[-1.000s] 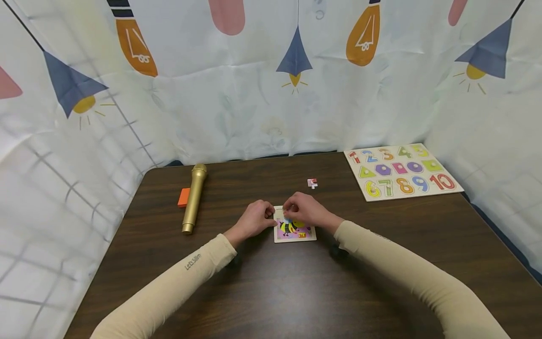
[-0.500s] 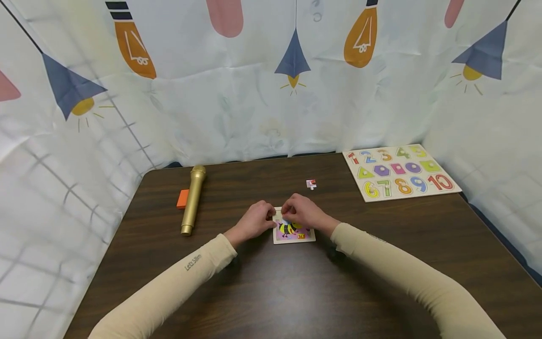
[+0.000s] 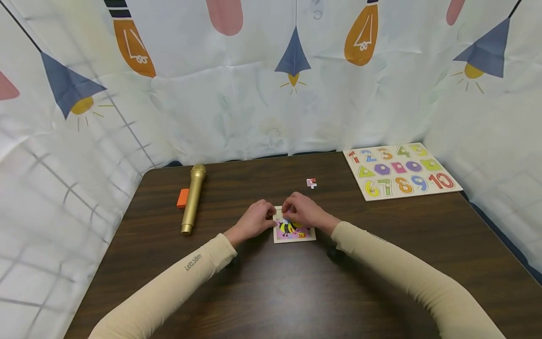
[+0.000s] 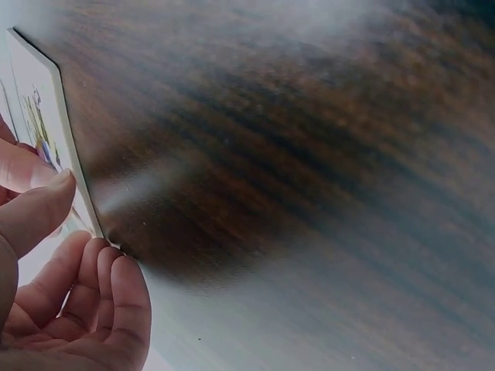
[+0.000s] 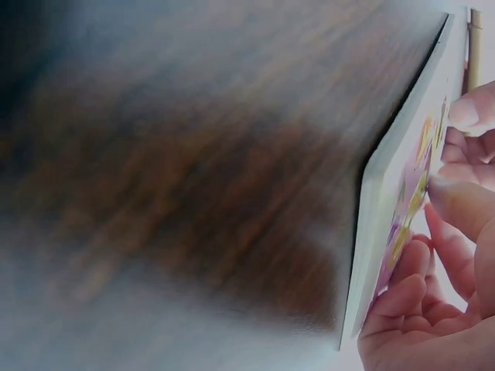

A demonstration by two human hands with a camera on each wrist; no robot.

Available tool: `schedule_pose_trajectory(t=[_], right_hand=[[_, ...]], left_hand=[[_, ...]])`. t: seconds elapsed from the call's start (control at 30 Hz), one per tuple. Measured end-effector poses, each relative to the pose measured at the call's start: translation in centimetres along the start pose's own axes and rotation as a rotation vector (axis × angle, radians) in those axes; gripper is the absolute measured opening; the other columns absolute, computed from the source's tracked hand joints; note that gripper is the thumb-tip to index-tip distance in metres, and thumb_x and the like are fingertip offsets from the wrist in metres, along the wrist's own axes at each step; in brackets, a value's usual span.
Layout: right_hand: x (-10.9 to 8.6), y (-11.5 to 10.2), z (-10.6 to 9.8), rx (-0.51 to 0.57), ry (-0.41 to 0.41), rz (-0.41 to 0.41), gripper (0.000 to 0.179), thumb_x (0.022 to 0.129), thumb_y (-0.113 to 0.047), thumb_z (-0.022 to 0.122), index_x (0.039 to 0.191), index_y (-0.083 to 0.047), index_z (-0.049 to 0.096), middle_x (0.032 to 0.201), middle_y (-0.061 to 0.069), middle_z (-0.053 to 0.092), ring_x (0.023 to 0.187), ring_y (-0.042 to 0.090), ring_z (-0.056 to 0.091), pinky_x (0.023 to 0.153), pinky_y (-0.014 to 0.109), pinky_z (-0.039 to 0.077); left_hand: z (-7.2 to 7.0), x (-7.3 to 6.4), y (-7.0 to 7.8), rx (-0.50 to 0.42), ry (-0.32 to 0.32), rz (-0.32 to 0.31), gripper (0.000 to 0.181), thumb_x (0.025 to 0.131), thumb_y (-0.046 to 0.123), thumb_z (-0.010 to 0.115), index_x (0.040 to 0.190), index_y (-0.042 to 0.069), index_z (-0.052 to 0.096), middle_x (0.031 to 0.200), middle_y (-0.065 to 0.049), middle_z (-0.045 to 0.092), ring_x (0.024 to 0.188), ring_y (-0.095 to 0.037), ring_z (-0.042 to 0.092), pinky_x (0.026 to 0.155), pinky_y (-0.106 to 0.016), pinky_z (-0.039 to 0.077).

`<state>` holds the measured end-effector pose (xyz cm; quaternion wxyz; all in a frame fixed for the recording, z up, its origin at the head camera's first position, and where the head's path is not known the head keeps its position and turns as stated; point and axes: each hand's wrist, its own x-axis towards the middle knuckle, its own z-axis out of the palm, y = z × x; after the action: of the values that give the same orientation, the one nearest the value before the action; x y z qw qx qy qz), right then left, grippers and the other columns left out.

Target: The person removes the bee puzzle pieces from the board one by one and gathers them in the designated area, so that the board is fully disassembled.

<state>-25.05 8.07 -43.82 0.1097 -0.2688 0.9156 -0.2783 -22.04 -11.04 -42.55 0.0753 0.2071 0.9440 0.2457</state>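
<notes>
A small square jigsaw puzzle (image 3: 295,241) with a bee picture and a pale wooden frame lies on the dark table. My left hand (image 3: 255,218) grips its left side; in the left wrist view the thumb (image 4: 56,197) lies on the frame's edge and the other fingers curl by the corner. Over the upper part of the picture, my right hand (image 3: 306,210) pinches a puzzle piece, mostly covered by the fingers. Bare pale backing shows at the puzzle's upper left. One loose pink-and-red puzzle piece (image 3: 311,183) lies beyond the right hand.
A gold microphone (image 3: 194,200) lies at the left, partly over an orange block (image 3: 183,198). At the back right is a board of numbers and shapes (image 3: 402,172). A patterned curtain (image 3: 254,108) hangs behind the table (image 3: 271,292).
The right fingers shift slightly over the puzzle's upper left, and the piece under them shows less. My left hand keeps its place on the frame.
</notes>
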Motion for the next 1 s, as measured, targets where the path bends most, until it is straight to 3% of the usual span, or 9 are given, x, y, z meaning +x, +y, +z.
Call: schedule_pose_trajectory(t=[0.37, 0.63, 1.0], right_hand=[[-0.01, 0.38, 0.1, -0.004, 0.022, -0.016, 0.009, 0.091, -0.02, 0.071, 0.098, -0.015, 0.069, 0.104, 0.002, 0.055, 0.089, 0.016, 0.05, 0.079, 0.032, 0.045], [-0.01, 0.13, -0.04, 0.012, -0.009, -0.022, 0.005, 0.092, -0.018, 0.069, 0.091, -0.016, 0.065, 0.102, 0.002, 0.054, 0.087, 0.017, 0.049, 0.076, 0.032, 0.044], [0.16, 0.16, -0.08, 0.013, -0.008, -0.028, 0.011, 0.092, -0.017, 0.068, 0.102, -0.013, 0.064, 0.108, 0.005, 0.055, 0.092, 0.019, 0.049, 0.084, 0.036, 0.045]], left_hand=[[0.1, 0.0, -0.07, 0.012, -0.004, -0.005, 0.027, 0.085, 0.014, 0.077, 0.105, -0.001, 0.067, 0.101, -0.01, 0.059, 0.09, -0.021, 0.055, 0.084, -0.037, 0.049], [0.08, -0.07, -0.2, 0.022, -0.008, 0.01, 0.027, 0.084, 0.014, 0.078, 0.104, -0.002, 0.067, 0.102, -0.011, 0.06, 0.092, -0.022, 0.056, 0.084, -0.037, 0.049], [0.12, -0.05, -0.32, 0.021, -0.001, 0.01, 0.026, 0.084, 0.014, 0.078, 0.103, -0.001, 0.067, 0.101, -0.011, 0.06, 0.091, -0.021, 0.056, 0.084, -0.037, 0.049]])
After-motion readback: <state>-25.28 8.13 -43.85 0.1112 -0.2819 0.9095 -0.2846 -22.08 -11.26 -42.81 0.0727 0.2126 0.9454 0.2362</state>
